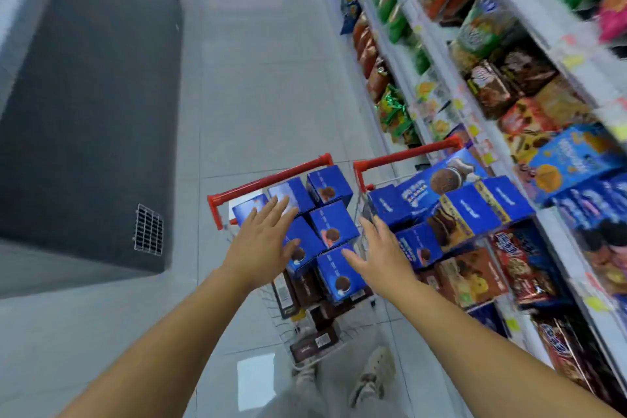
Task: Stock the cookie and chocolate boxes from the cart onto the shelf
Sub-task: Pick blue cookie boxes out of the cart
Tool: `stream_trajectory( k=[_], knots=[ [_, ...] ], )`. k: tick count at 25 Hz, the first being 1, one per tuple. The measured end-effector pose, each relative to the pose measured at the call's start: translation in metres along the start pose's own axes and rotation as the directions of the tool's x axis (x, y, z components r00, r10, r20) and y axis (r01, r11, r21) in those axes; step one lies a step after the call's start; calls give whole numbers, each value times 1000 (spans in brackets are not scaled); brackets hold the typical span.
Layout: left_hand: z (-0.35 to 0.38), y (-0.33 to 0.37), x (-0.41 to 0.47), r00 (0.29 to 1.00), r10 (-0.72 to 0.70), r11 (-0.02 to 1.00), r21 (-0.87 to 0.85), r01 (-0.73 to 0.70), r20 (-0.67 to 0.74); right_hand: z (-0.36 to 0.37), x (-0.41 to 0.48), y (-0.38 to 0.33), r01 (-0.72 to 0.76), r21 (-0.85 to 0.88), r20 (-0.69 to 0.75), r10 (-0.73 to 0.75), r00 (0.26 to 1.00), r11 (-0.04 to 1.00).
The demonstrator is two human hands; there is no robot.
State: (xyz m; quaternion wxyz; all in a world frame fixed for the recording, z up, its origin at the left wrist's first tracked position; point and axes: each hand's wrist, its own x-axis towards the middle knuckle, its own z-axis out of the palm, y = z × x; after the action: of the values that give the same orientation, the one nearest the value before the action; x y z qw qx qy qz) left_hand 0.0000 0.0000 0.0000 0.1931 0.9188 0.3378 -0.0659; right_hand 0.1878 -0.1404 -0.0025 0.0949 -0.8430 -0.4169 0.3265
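Observation:
Two wire carts with red handles stand in the aisle. The left cart (268, 181) carries several blue cookie boxes (334, 224) on top of dark brown chocolate boxes (314, 343). The right cart (407, 154) is heaped with blue boxes (471, 210) and orange and red cookie boxes. My left hand (263, 241) hovers with spread, straight fingers over the blue boxes in the left cart. My right hand (380, 254) reaches open between the two carts, beside a blue box (339, 273). Neither hand holds anything.
The shelf unit (556, 220) runs along the right, packed with snack bags, brown, orange and blue boxes. A dark grey chest freezer (95, 112) with a vent fills the left. White tiled floor (258, 78) stretches ahead. My shoes (371, 373) show below the carts.

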Motion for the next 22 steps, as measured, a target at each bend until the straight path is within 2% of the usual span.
stream_trajectory(
  k=[4,8,11,13,14,16,18,20,22],
  knots=[
    [22,-13,-10,994,-59,997,-45,63,91,43,12,0,-113,-122,136,130,982,986],
    [32,-22,-15,986,-131,973,-180,148,99,75,17,3,-152,-198,101,174,980,968],
    [33,-22,-15,983,-148,961,-220,169,109,73,19,3,-164,-155,68,176,982,974],
    [30,-22,-13,983,-131,956,-245,160,131,55,18,8,-188,-43,82,191,978,981],
    [26,-21,-11,984,-109,954,-265,143,138,40,17,11,-205,78,107,197,975,976],
    [16,-15,-5,986,-67,938,-328,116,155,7,12,18,-242,360,182,187,965,901],
    [2,-3,2,973,-75,881,-443,167,217,-25,5,19,-269,537,256,150,955,800],
    [-11,9,8,942,-76,718,-637,280,328,-45,2,14,-291,701,313,86,946,651],
    [-19,12,11,903,-37,526,-760,382,428,-53,2,4,-294,808,337,10,942,510]
  ],
)
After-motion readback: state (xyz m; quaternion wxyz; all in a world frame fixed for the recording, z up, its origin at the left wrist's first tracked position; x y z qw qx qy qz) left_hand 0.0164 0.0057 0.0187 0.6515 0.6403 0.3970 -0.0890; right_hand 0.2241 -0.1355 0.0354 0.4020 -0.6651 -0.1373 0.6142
